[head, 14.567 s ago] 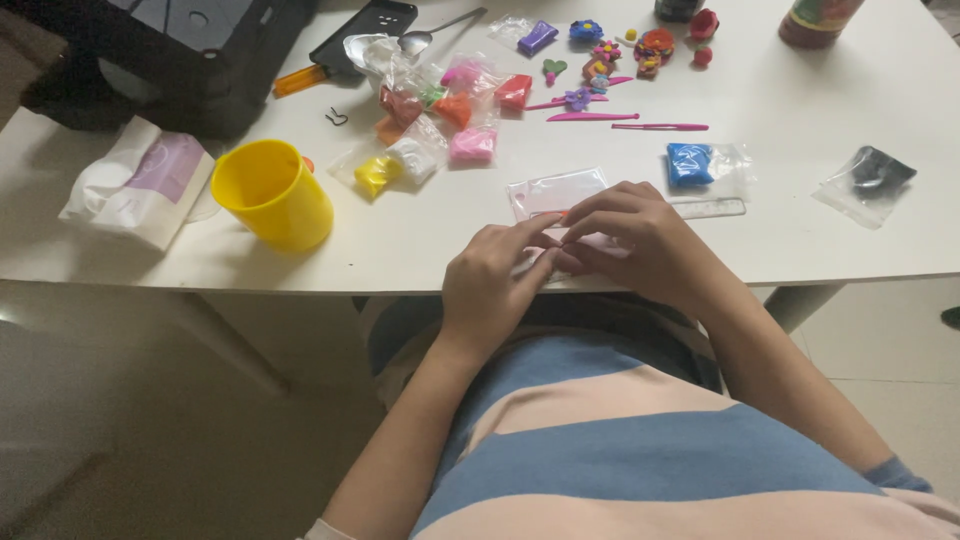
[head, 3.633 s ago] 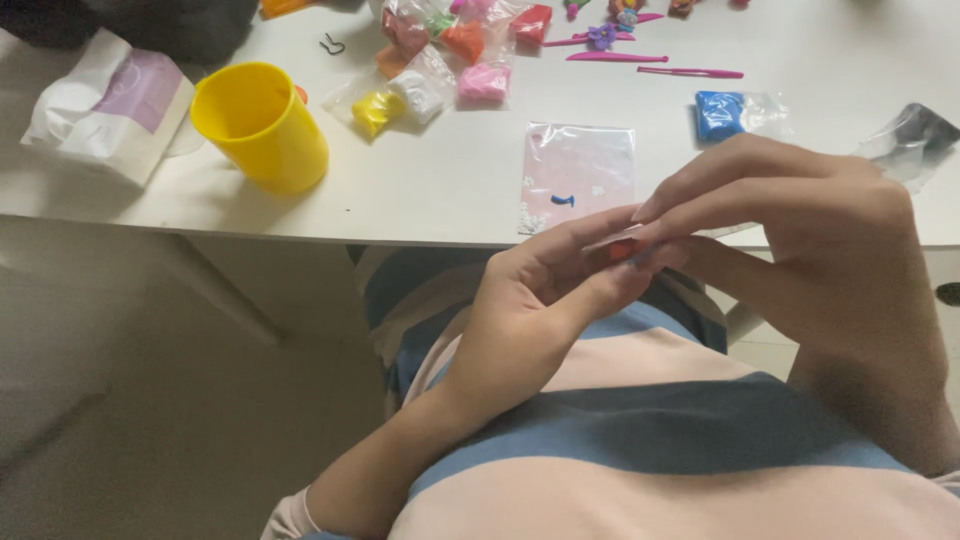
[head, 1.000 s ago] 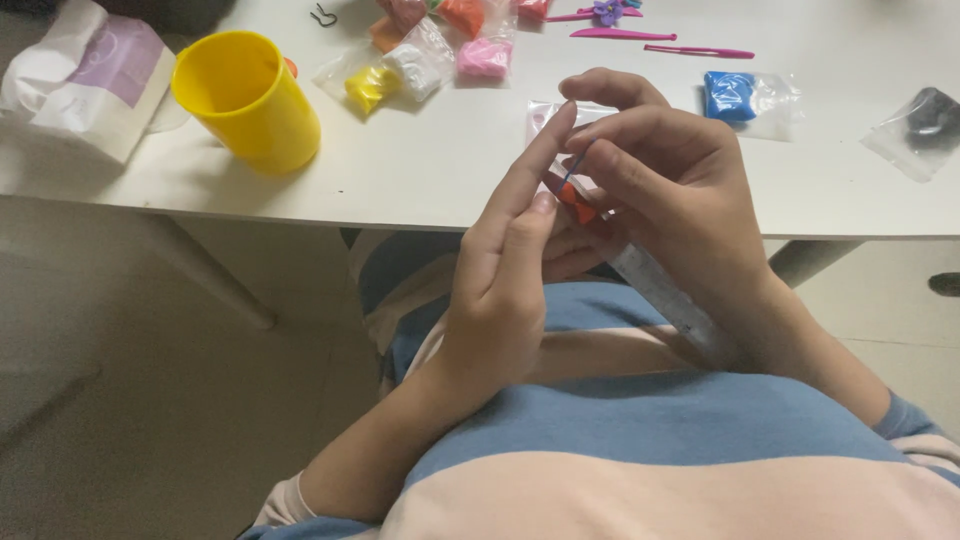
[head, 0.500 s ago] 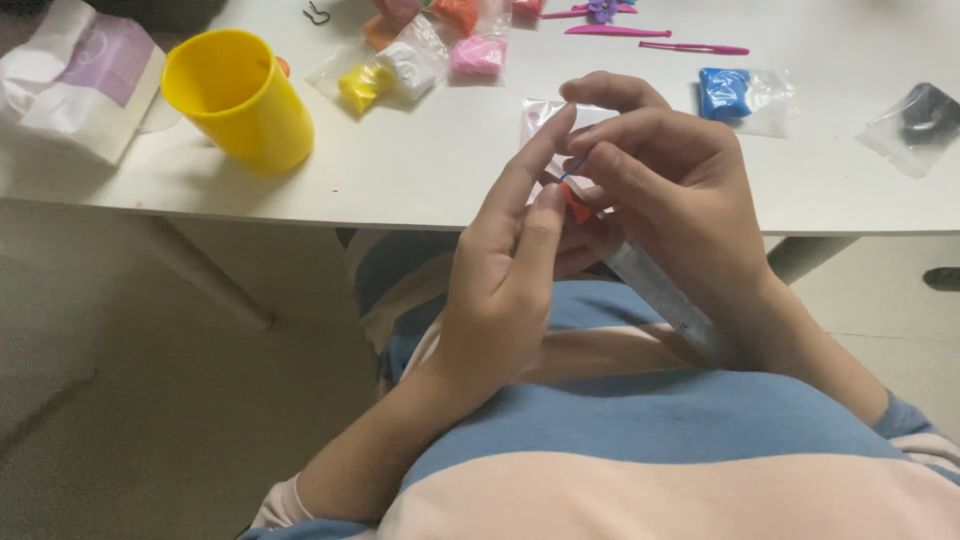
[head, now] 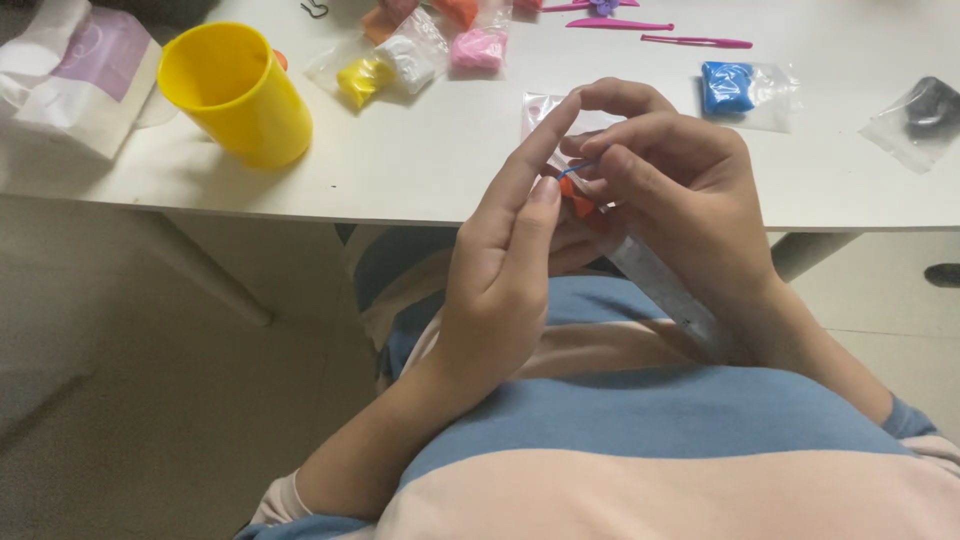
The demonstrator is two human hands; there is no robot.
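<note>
yellow cup [head: 237, 92] | blue clay bag [head: 745, 88] | tissue pack [head: 85, 70] | white table [head: 430, 165]

The orange piece [head: 578, 203] at the frame centre is mostly covered by the fingers of the left hand [head: 505, 270] and the right hand [head: 680, 195]; its shape cannot be told. At the top edge, the pink tools [head: 620, 23] and the orange bag [head: 380, 20] are cut off. The white pouch [head: 75, 70] at upper left is cut too.
</note>
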